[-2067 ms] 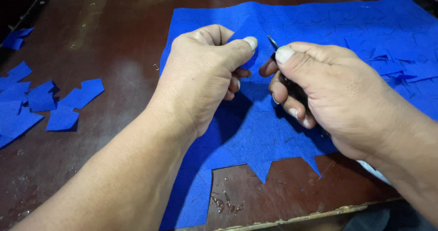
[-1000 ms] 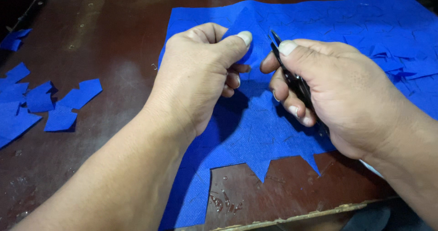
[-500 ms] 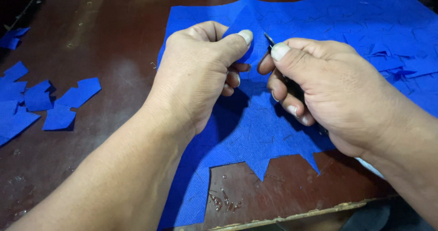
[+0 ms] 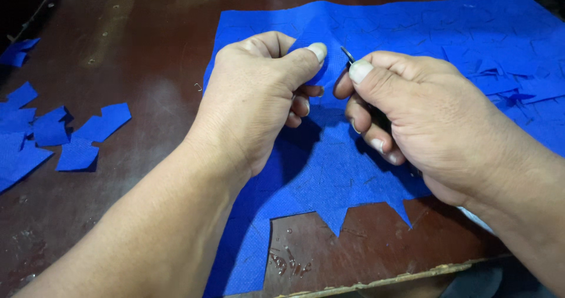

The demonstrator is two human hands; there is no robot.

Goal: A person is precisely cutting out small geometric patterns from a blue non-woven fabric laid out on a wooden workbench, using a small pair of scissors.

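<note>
Dark brown worktop [image 4: 135, 50] carries a blue cloth [image 4: 412, 33], cut scraps [image 4: 76, 139] lying far left. Left hand [image 4: 259, 98] pinches a cloth fold; right hand [image 4: 424, 121] is closed round small snips [image 4: 348, 55]. Best keep the fold taut, with the thumb clear of the blades.

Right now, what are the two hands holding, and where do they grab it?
The left hand pinches a raised fold of the blue fabric sheet between thumb and fingers. The right hand grips a small dark metal tool by its body; only the tip shows.
</note>
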